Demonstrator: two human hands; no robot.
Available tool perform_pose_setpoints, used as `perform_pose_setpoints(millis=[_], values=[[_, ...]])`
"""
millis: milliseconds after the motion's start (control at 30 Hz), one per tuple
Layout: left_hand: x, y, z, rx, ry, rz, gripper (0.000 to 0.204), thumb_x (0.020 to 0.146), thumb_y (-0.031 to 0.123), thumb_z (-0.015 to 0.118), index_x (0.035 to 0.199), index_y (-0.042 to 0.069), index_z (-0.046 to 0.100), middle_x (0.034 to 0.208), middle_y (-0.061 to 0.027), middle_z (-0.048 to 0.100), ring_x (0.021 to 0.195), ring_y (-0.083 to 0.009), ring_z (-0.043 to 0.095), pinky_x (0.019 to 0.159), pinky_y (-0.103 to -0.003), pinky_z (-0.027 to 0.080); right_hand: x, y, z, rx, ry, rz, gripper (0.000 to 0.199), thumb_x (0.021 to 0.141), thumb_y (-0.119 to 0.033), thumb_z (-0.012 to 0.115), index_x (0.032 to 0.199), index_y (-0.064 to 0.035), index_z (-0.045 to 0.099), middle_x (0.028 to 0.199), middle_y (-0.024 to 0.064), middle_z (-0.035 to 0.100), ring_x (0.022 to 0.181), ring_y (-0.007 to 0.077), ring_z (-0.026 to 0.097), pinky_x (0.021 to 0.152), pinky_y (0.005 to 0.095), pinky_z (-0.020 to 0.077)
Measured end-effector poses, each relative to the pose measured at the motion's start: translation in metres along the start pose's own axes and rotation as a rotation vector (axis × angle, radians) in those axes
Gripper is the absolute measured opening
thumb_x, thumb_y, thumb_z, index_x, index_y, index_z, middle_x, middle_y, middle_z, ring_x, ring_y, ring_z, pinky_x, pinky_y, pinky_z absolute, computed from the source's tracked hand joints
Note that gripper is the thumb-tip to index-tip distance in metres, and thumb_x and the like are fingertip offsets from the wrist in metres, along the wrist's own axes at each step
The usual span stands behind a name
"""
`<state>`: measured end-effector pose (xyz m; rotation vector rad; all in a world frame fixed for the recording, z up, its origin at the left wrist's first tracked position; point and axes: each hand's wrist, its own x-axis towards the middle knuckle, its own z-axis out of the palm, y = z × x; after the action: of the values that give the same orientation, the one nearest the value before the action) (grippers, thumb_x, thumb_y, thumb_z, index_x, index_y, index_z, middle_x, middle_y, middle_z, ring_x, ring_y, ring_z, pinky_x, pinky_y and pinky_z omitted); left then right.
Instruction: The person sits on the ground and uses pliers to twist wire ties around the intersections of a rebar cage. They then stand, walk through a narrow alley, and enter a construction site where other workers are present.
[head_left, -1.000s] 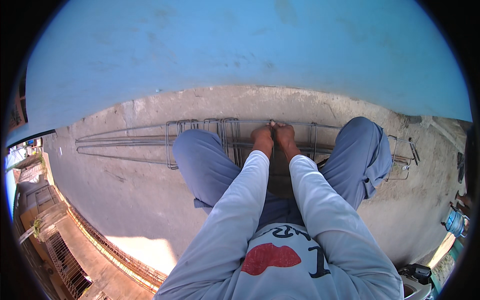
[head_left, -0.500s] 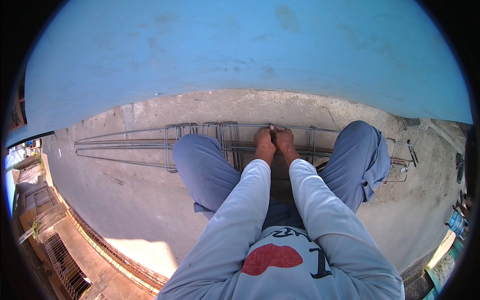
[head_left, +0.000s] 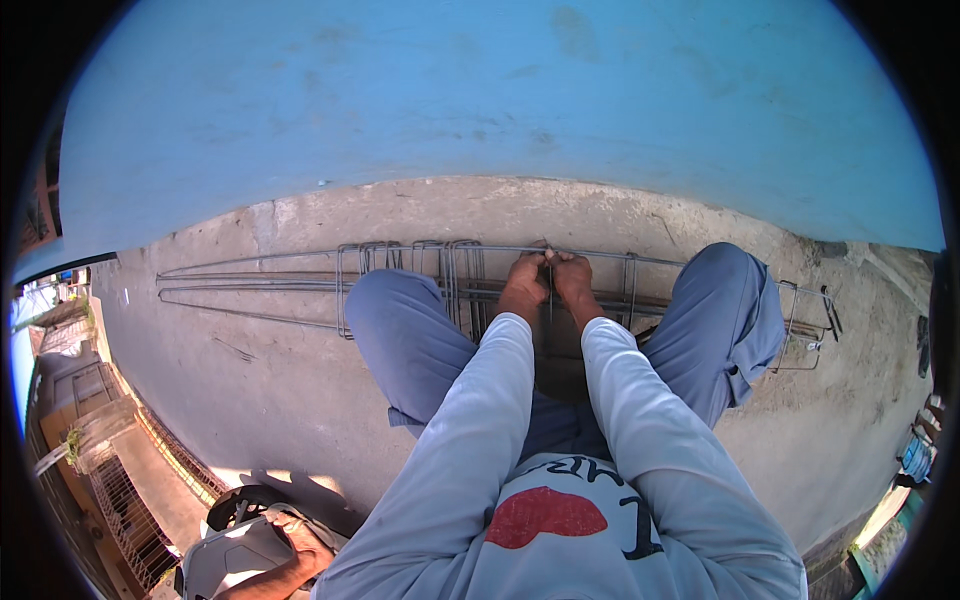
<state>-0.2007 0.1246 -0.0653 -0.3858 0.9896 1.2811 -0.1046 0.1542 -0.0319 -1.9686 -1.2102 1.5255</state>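
A rebar cage [head_left: 465,290] of long steel bars and rectangular stirrups lies across the concrete in front of me and passes by my bent knees. My left hand [head_left: 525,280] and my right hand [head_left: 573,282] are close together at its far top bar. Both are closed, with fingertips pinched on the bar, and a thin stirrup runs down between them. Any small wire inside the fingers is too small to make out. Several stirrups [head_left: 450,275] are bunched left of my hands. Another stirrup [head_left: 630,285] stands to the right.
A blue wall [head_left: 500,90] rises just beyond the cage. At the cage's right end is a dark thin tool or bar end [head_left: 831,312]. Lower left, another person's arm [head_left: 290,568] reaches over a grey rounded object [head_left: 235,560] with a dark wheel-like part. A railing [head_left: 130,515] stands farther left.
Another person's arm and the grey object have come into view at the lower left. My hands stay at the same bar, with the fingers slightly shifted; the view has tilted a little.
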Motion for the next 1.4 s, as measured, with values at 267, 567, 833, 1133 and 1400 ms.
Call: perform_pose_setpoints(millis=[267,567,833,1133,1400], values=[[-0.058,0.023,0.066,1.167,0.423,0.194,0.034,0.085,0.019,0.062,0.117,0.007,0.062,0.121,-0.0209,0.062,0.103,-0.0362,0.063,0.083,-0.051,0.053,0.025,0.014,-0.001,-0.076,-0.039,-0.070,0.037,0.083,-0.038,0.072,0.090,-0.0020,0.073,0.093,0.0192,0.071,0.092,0.0336,0.068,0.081,0.0401,0.0500],[-0.081,0.033,0.070,1.643,0.539,0.752,0.034,0.073,0.015,0.069,0.106,0.010,0.069,0.109,-0.0103,0.063,0.114,-0.0273,0.048,0.096,-0.049,0.029,0.050,0.042,-0.004,-0.866,-0.316,-0.536,0.030,0.092,-0.024,0.060,0.099,0.0037,0.068,0.094,0.0173,0.072,0.086,0.0312,0.068,0.073,0.0390,0.0499],[-0.056,0.013,0.056,1.516,0.498,0.905,0.012,0.066,0.010,0.067,0.076,0.015,0.073,0.090,-0.0061,0.068,0.102,-0.0254,0.054,0.093,-0.046,0.030,0.026,0.008,-0.025,-0.270,-0.216,-0.152,0.030,0.093,-0.026,0.058,0.094,0.0022,0.068,0.094,0.0172,0.071,0.085,0.0298,0.068,0.073,0.0380,0.0496],[-0.067,0.023,0.039,1.332,0.326,1.010,0.039,0.070,0.008,0.067,0.109,0.011,0.070,0.099,-0.0069,0.066,0.109,-0.0286,0.052,0.096,-0.048,0.032,0.017,0.008,-0.019,-0.147,-0.245,-0.162,0.032,0.095,-0.028,0.057,0.089,0.0006,0.069,0.094,0.0171,0.071,0.085,0.0281,0.067,0.073,0.0369,0.0493],[-0.057,0.004,0.063,0.755,0.523,0.565,0.024,0.085,0.011,0.069,0.100,-0.001,0.054,0.098,-0.0203,0.065,0.092,-0.0347,0.065,0.080,-0.041,0.051,0.053,0.025,-0.015,-0.361,-0.048,-0.476,0.038,0.091,-0.032,0.062,0.091,0.0048,0.069,0.092,0.0192,0.071,0.082,0.0318,0.067,0.075,0.0421,0.0490]])
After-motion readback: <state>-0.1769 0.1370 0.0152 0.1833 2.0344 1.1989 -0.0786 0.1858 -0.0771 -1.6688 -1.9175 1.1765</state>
